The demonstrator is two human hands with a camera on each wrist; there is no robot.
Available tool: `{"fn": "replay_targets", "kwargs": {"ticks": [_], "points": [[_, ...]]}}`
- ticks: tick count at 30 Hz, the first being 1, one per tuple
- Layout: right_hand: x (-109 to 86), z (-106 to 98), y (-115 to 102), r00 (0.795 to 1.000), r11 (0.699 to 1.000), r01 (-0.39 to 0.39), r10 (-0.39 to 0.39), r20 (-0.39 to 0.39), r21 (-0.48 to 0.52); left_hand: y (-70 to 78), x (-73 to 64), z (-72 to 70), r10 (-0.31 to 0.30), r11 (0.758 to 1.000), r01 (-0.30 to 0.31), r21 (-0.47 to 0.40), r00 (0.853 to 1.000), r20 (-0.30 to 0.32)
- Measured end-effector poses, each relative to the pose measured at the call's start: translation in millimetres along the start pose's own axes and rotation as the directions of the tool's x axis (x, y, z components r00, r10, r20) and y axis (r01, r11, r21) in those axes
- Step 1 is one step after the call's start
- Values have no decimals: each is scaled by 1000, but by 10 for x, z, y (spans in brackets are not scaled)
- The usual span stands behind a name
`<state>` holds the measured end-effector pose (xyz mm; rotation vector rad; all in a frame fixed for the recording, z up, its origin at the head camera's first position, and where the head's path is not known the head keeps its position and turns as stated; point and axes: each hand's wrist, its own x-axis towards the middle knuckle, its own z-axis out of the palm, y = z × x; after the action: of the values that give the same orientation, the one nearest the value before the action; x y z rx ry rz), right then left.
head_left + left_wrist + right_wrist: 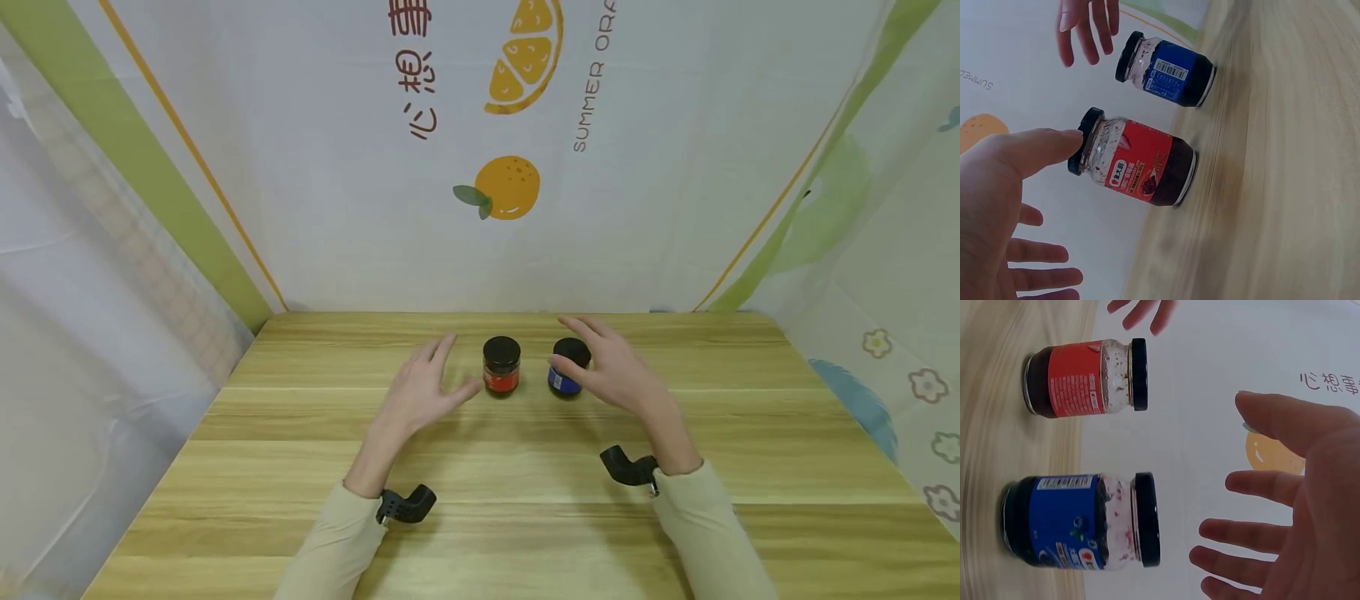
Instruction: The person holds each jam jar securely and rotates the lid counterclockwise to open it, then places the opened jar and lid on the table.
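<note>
Two glass jam jars with black lids stand upright on the wooden table, side by side near its back edge. The red-labelled jar (502, 367) is on the left and the blue-labelled jar (1063, 522) on the right. My left hand (420, 392) hovers left of the red jar, fingers spread, the thumb overlapping the lid's edge in the left wrist view. My right hand (611, 367) is held up beside the blue jar with its fingers apart, covering part of that jar in the head view. Neither hand holds anything. Dark residue coats the inside of both jars.
Behind the table (510, 517) hangs a white cloth (337, 208) printed with oranges and writing. More cloth hangs along the left (90, 350) and right (892, 292) sides. Each wrist carries a black camera mount (408, 505).
</note>
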<state>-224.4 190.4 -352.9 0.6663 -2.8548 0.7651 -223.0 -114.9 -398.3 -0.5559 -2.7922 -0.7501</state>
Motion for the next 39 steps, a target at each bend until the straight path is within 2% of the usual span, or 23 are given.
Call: {"fn": "replay_targets", "kwargs": {"ticks": [13,22,33,39], "points": [[157,187,-80,999,999,39,-39,-8,16,65,74,104,-62,995,67,-75,996,70],[230,270,-106,998,999,51,-51,-31,2,63,113,182,-81,986,93,-141,993,88],[322,375,-134,995,997,72,-70,-63,23,72,165,277,-87,971,108,-211,991,105],[362,424,-157,997,996,69,-67,-41,53,94,201,320,-63,965,83,-250,994,88]]}}
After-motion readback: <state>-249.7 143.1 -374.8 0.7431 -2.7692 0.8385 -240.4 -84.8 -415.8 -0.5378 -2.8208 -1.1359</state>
